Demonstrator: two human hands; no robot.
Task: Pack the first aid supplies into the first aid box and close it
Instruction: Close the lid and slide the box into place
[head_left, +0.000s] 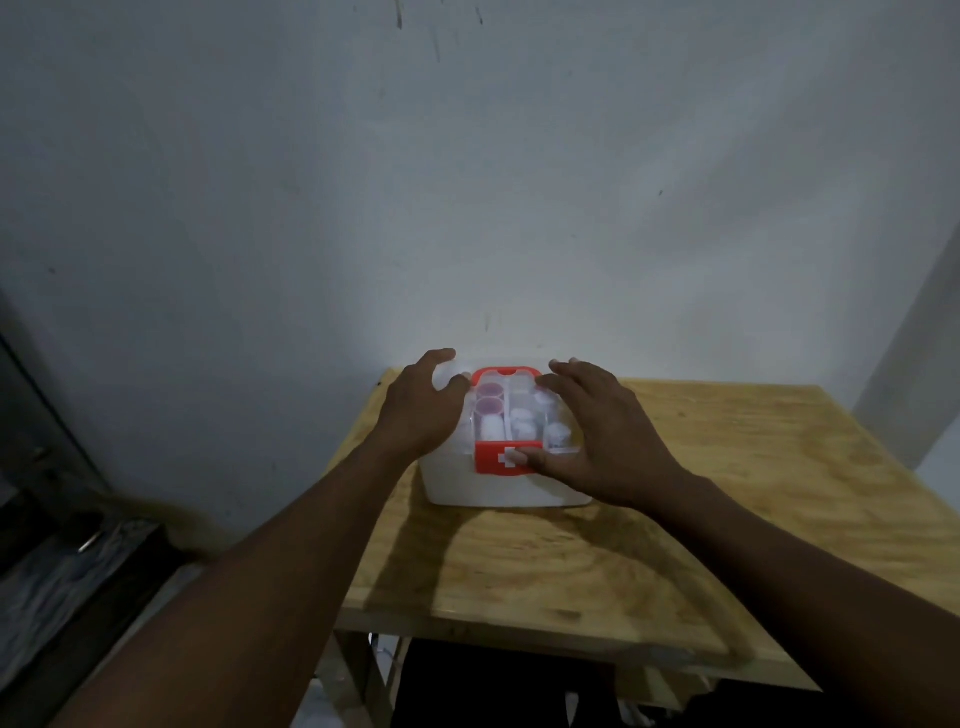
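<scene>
Item: first aid box (467, 480), white plastic body with a clear lid (519, 415) and a red latch (501, 457) carrying a white cross on the near face. A red handle piece (506, 373) shows at the far edge of the lid. Position: far-left part of a light plywood desk (675, 519), close to the pale wall (467, 182) behind it. The lid lies down over the body.

Contents, seen through the lid: several small round containers in divided compartments; two on the left with reddish tops (489, 399), the others white (522, 422). Detail is blurred; labels cannot be read.

Left hand (423, 405): laid over the left end of the lid, fingers spread and curled around the far-left corner, touching the box.

Right hand (597, 436): spread flat over the right half of the lid, fingers reaching the far edge, thumb (535, 458) lying across the red latch on the near face. Neither hand is clenched; both rest open against the box, holding nothing else.

Surroundings: dark furniture (62, 545) at the left, below desk level, indistinct.
</scene>
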